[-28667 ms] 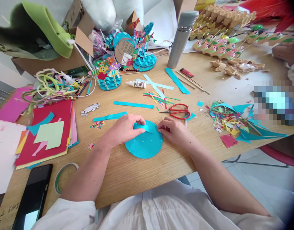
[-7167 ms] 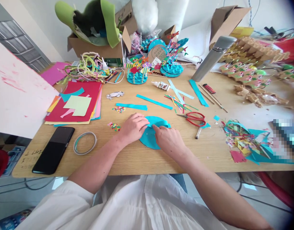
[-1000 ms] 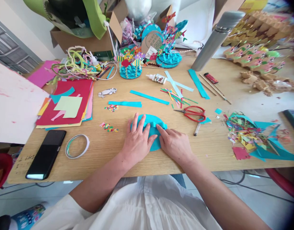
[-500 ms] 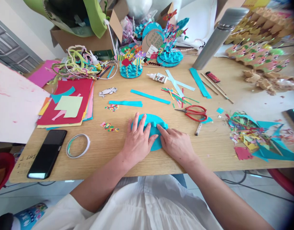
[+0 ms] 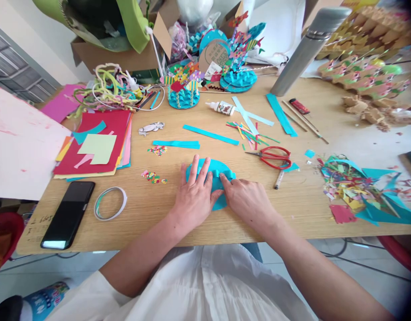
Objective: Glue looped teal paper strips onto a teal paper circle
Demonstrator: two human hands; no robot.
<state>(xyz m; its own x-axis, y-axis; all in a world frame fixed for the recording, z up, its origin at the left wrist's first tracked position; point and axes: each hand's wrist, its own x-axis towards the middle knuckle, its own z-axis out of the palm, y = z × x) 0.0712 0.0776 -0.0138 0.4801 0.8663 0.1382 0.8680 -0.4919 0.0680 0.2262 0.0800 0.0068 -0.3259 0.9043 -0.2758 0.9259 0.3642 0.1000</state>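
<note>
A blue round disc (image 5: 220,204) lies flat on the wooden table in front of me, partly hidden by my hands. A narrow blue paper strip (image 5: 216,174) runs across it, bent up in small wavy folds. My left hand (image 5: 193,194) rests over the disc's left side, palm down with fingers spread, its thumb and forefinger beside the strip. With its forefinger, my right hand (image 5: 247,200) presses the strip against the disc; the other fingers are curled under, and their tips are hidden.
Blue paper strips (image 5: 210,134) and paper confetti (image 5: 154,177) lie beyond and left of the disc. Red-handled scissors (image 5: 275,158) and a pen (image 5: 279,180) are to the right. A glue bottle (image 5: 221,108), grey flask (image 5: 300,55), tape roll (image 5: 110,203) and phone (image 5: 68,214) surround the work.
The camera view has shifted very slightly. My left hand's fingers have tilted a little; both hands stay at the same place on the disc.
</note>
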